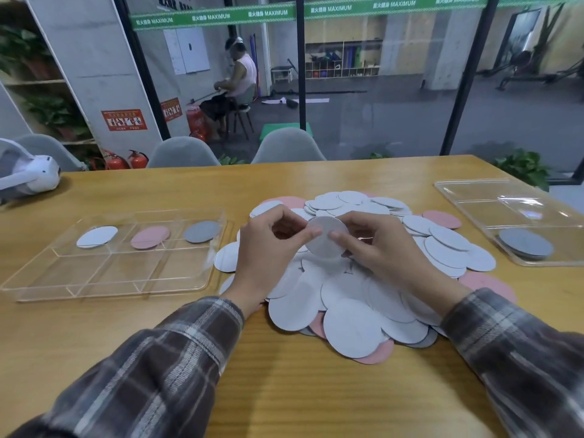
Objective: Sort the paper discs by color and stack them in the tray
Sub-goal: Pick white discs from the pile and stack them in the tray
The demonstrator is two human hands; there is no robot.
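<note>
Both the left hand (268,248) and right hand (379,245) pinch one white disc (325,237) above the pile (347,295) on the bench (284,390); a second disc clinging underneath could land in the tray (63,279) missorted.

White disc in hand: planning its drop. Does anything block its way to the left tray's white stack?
Nothing visible does. Left hand and right hand pinch the white disc above the pile; only table and the tray's low rim precede the white stack.
</note>
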